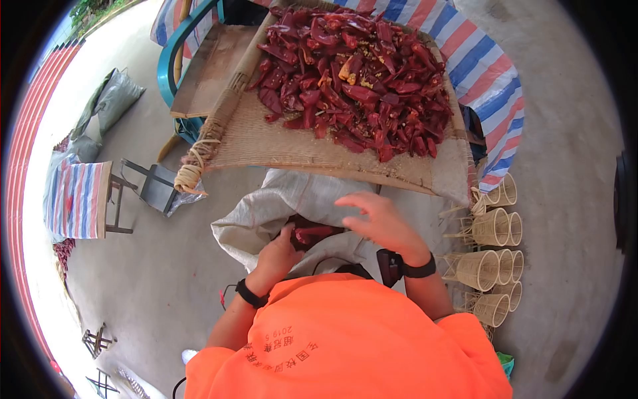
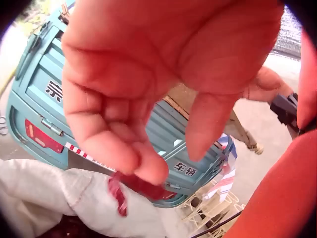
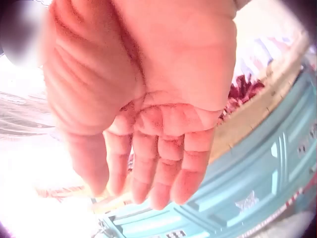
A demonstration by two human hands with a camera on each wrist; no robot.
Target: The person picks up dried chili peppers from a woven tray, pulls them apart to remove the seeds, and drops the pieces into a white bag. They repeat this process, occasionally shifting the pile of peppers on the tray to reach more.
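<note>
My left hand [image 1: 278, 259] is at the mouth of a whitish woven sack [image 1: 242, 223]. In the left wrist view its fingers curl loosely, the thumb stands apart, and the palm holds nothing. Just below those fingertips shows a dark red chili pepper [image 2: 118, 196], in front of the sack. Red peppers [image 1: 314, 234] also show inside the sack's mouth in the head view. My right hand [image 1: 384, 223] hovers over the sack's right side, fingers extended and palm bare. Beyond both hands, a heap of red chili peppers [image 1: 359, 80] with yellow seeds lies on a woven mat [image 1: 286, 146].
The mat's near edge runs just beyond the sack, above a teal vehicle body [image 2: 49, 94]. Several wicker baskets [image 1: 490, 227] line the right side. Striped sheeting [image 1: 488, 73] hangs at the back right. A cloth-covered seat [image 1: 78, 199] and a dark stool [image 1: 158, 187] stand left.
</note>
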